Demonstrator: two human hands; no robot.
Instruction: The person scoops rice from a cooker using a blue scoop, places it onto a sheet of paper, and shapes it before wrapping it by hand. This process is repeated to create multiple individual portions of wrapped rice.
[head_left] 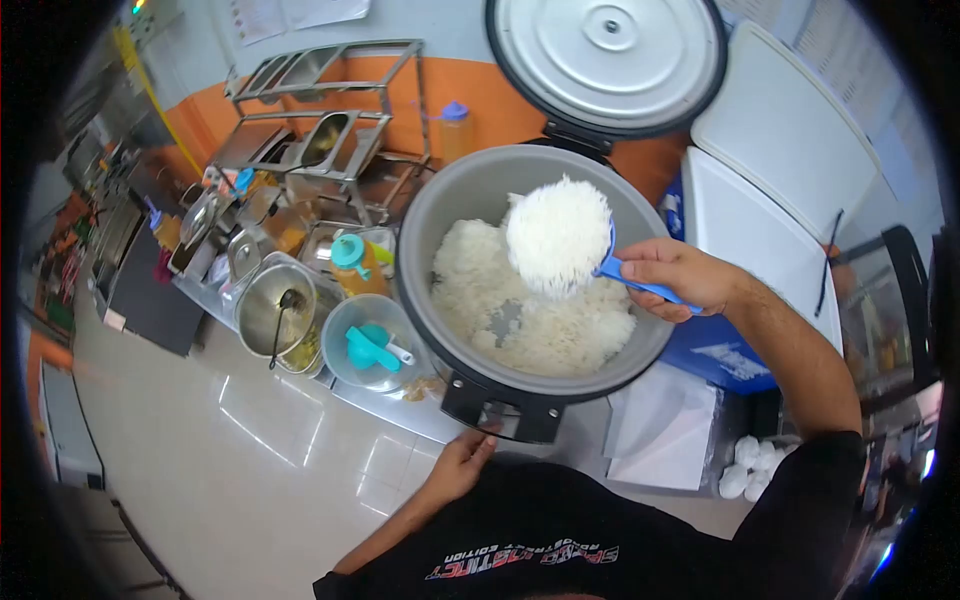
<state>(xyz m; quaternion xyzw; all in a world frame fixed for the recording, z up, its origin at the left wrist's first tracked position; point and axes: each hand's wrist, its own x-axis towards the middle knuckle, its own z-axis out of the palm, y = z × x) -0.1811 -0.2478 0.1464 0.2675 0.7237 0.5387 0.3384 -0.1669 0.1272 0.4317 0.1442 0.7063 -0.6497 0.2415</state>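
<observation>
- Right now the right hand (680, 275) is wrapping tightly round the blue handle of the paddle (640, 287), all fingers closed on it.
- The paddle is carrying a tall mound (556, 235) of rice, which is hanging over the back middle of the cooker (420, 250), lifted free of the rice (560, 340) lying below.
- Scooping this load is looking finished. Carrying it away is not yet done, since the mound is hovering inside the rim's outline.
- The rice in the cooker is lying unevenly, with a bare grey patch showing through near the middle. By my reading a good share is already gone, and plenty is waiting along the sides.
- The lid (605, 60) is standing fully open behind the cooker.
- The left hand (458, 465) is resting at the counter (385, 408) edge, just below the front latch (500, 410). I cannot tell whether it is gripping or only leaning.
- A bowl (345, 375) holding a teal scoop (368, 347) is sitting just beside the cooker on its left.
</observation>
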